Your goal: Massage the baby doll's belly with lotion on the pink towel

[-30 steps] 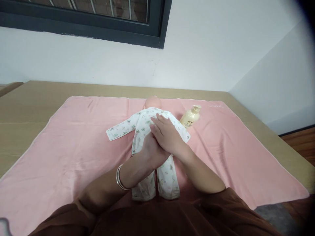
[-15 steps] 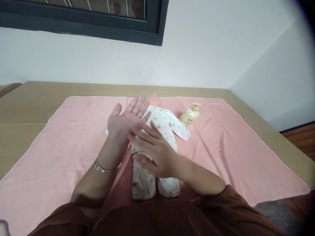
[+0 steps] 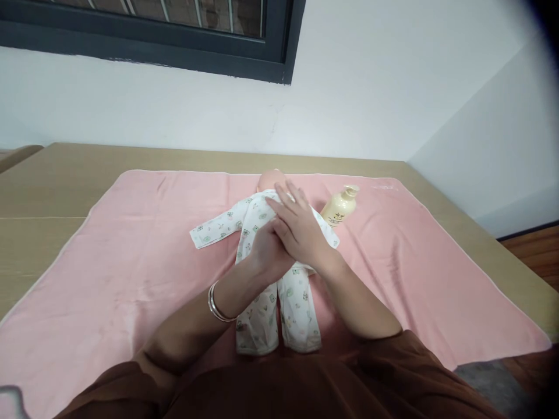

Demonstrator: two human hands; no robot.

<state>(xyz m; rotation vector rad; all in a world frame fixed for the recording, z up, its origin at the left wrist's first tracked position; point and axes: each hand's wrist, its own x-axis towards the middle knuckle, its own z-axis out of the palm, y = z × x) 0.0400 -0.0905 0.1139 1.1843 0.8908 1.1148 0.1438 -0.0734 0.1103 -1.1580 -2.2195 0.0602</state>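
My right hand (image 3: 301, 233) lies flat and open over my left hand (image 3: 266, 256) on the doll (image 3: 271, 256). Whether the left is open I cannot tell. A bottle (image 3: 338, 208) lies right of them.

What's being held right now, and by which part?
Nothing is gripped. The right hand lies over the left hand, both pressed flat on the doll at its chest.

A tan tabletop (image 3: 65, 174) fills the middle of the frame in front of me, meeting a white wall at the top. A pink towel (image 3: 131, 262) is spread flat over most of it, leaving bare wood at the left, right and far edges.
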